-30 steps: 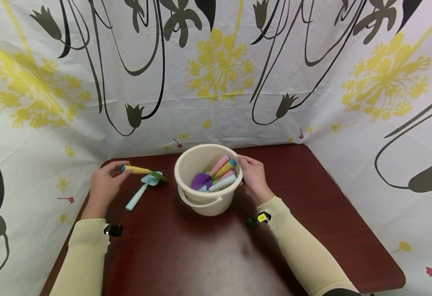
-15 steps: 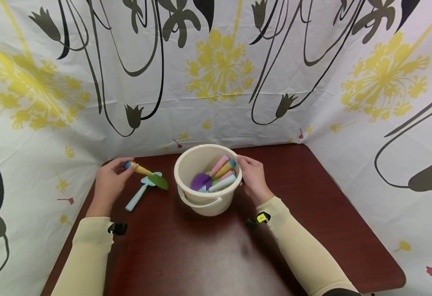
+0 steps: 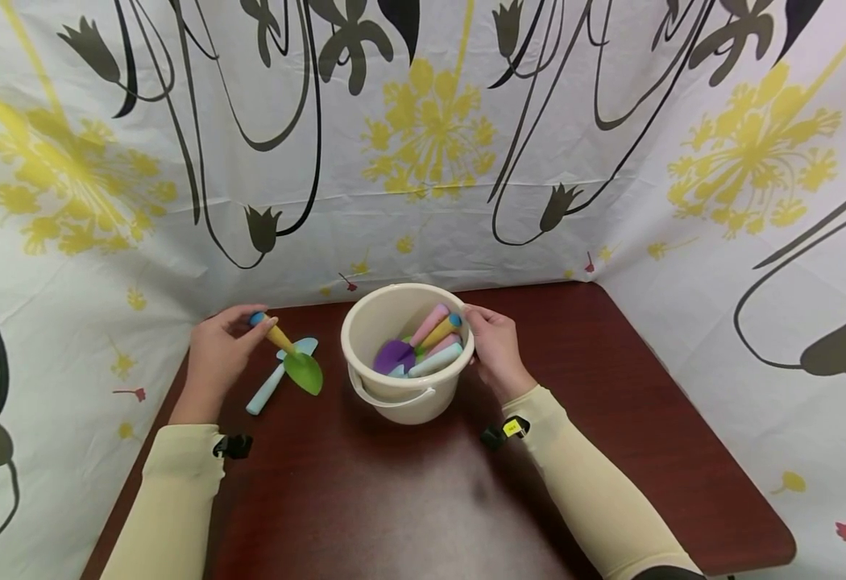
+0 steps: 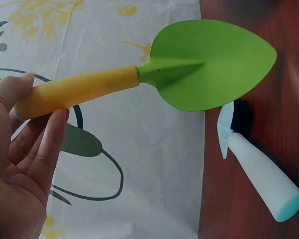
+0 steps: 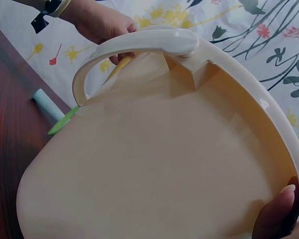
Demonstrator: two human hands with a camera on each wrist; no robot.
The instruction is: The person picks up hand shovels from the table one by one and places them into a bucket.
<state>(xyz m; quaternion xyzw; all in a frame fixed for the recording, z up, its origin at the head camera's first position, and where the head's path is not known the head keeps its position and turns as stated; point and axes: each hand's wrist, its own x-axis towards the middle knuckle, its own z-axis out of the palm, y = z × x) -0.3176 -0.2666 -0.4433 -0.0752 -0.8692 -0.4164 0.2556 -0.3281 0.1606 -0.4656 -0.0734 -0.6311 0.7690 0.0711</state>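
Observation:
My left hand [image 3: 218, 354] pinches the blue-tipped end of a garden trowel's yellow handle. The green blade of the trowel [image 3: 304, 372] points down toward the table in the head view, and its whole face shows in the left wrist view. Below it lies a light blue hand tool [image 3: 267, 390], its head partly covered by the trowel. My right hand [image 3: 497, 348] grips the rim of a cream bucket [image 3: 423, 409], thumb and fingers on either side of the wall. Inside the bucket are several toy garden tools, including a purple blade [image 3: 394, 355] and pink, yellow and light blue handles.
The bucket's carrying handle [image 5: 134, 42] hangs down over its front. Everything stands on a dark red-brown table [image 3: 423, 507]. Patterned white cloth [image 3: 307, 161] encloses the table's back and sides.
My left hand has shifted slightly right and turned the trowel, so its blade swings from nearly edge-on and sideways to face-on and pointing down. The right hand and bucket stay put.

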